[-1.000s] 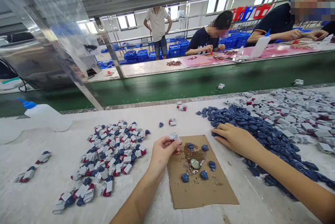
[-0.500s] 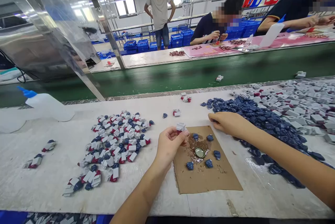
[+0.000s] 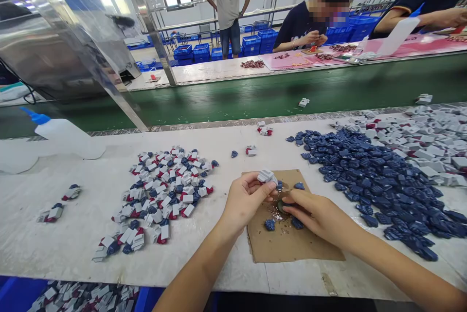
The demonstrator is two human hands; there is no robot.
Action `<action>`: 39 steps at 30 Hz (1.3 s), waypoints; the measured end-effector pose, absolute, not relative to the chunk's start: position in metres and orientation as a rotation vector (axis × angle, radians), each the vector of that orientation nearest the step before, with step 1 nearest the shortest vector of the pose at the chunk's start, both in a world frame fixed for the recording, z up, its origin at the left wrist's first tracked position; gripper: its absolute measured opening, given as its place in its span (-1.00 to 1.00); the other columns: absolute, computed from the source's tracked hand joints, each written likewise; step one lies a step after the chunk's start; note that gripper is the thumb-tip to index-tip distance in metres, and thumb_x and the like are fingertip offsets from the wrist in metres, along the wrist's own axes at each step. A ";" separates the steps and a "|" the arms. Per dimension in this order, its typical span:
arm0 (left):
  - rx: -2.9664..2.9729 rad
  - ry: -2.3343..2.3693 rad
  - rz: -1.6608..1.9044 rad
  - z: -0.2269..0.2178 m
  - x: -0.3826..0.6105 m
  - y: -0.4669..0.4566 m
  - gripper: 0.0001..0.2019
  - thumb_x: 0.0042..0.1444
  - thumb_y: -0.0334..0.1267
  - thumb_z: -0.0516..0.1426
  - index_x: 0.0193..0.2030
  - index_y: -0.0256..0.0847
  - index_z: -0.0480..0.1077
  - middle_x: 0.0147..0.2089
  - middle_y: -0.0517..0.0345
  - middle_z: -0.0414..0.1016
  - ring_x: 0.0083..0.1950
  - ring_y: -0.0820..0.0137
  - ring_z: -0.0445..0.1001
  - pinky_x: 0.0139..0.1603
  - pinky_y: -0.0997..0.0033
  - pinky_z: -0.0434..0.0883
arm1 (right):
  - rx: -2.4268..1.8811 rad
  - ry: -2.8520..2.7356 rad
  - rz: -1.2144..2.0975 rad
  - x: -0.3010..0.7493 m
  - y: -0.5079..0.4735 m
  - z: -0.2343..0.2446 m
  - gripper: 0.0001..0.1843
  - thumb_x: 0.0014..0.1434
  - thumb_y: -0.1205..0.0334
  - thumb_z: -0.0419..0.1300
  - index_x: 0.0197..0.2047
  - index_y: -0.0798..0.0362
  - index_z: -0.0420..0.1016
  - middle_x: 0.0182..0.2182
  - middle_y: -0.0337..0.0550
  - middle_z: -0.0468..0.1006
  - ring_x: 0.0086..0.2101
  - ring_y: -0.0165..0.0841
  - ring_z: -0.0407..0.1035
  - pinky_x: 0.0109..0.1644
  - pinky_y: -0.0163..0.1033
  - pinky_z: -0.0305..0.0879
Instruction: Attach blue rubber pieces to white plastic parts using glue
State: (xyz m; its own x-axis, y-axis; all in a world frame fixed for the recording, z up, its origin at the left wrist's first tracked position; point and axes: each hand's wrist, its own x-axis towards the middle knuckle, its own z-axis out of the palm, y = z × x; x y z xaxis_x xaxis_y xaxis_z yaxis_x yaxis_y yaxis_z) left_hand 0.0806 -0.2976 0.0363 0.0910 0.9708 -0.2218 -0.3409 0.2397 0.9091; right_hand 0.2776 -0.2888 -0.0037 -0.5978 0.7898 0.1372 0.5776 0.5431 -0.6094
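My left hand (image 3: 248, 197) is closed around a small light grey plastic part (image 3: 267, 177), held up over the left side of a brown cardboard sheet (image 3: 292, 248). Above the middle of that sheet, my right hand (image 3: 310, 210) has its thumb and fingers pinched at a small round bottle cap (image 3: 280, 206). Whether the fingertips grip the cap or a small piece at it is hidden. Dark blue plastic pieces (image 3: 269, 225) lie on the cardboard around the cap, some partly covered by my hands. Wet spots surround the cap.
Left of the cardboard lies a heap of grey, red and blue assemblies (image 3: 160, 190). To the right are piles of blue pieces (image 3: 365, 171) and grey parts (image 3: 430, 137). A white squeeze bottle (image 3: 69, 137) lies at left. Beyond the green conveyor belt (image 3: 219, 100) are several people.
My right hand has moved from beside the blue pile down and left to the cap on the cardboard. The left hand still holds the grey part, now turned a little. The view has shifted slightly.
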 end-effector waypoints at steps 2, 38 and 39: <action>0.796 1.019 1.159 0.037 0.080 -0.297 -0.68 -0.20 -0.10 0.41 -0.37 -0.28 0.54 -0.38 0.11 0.58 -0.36 0.41 0.52 -0.31 0.45 0.47 | -1.111 -2.395 0.759 0.277 -0.286 -0.002 -0.77 0.31 0.17 0.03 -0.41 -0.04 0.26 -0.42 -0.19 0.55 -0.40 -0.27 0.47 -0.36 -0.24 0.34; 0.882 0.985 1.430 0.027 0.092 -0.382 -0.84 -0.12 -0.42 0.39 -0.37 -0.10 0.63 -0.41 0.24 0.53 -0.39 0.53 0.52 -0.36 0.66 0.46 | -0.958 -1.898 1.335 0.254 -0.327 0.063 -0.74 0.20 0.05 0.21 -0.45 0.00 0.44 -0.51 -0.20 0.48 -0.49 -0.38 0.42 -0.47 -0.36 0.38; 0.879 0.981 1.430 0.025 0.095 -0.382 -0.85 -0.13 -0.41 0.40 -0.38 -0.12 0.63 -0.41 0.24 0.53 -0.38 0.52 0.52 -0.36 0.65 0.47 | -0.964 -1.891 1.366 0.255 -0.328 0.061 -0.71 0.21 0.02 0.21 -0.46 0.01 0.43 -0.50 -0.20 0.48 -0.48 -0.39 0.42 -0.46 -0.36 0.38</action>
